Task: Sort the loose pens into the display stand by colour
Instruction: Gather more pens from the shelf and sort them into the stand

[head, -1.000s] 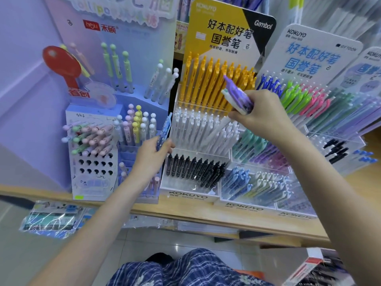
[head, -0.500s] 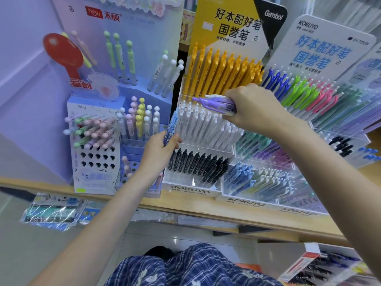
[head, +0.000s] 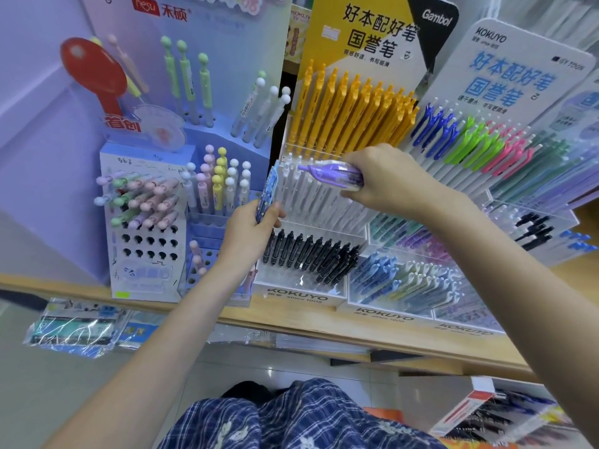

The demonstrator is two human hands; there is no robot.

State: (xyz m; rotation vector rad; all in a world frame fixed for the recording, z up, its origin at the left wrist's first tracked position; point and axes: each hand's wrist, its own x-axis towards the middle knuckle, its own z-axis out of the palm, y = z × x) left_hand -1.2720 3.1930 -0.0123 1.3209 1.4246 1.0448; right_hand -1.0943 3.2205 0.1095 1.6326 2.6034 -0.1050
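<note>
Pinched in the right hand [head: 393, 183], a small bundle of lilac plastic pens [head: 334, 174] lies level over the white row of the clear acrylic display stand [head: 311, 283]. Curled round 1 blue patterned pen [head: 267, 194], the left hand [head: 248, 233] holds it upright at the stand's left edge. Both loads look light, stiff and smooth (probably slippery), so mid-barrel grips should suit, clear of clips.

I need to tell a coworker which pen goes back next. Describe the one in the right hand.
Find the yellow Gambol sign above the orange pens. Just below, over the white pens, the right hand holds the purple pen sideways, the only one lying across the rows.
</note>
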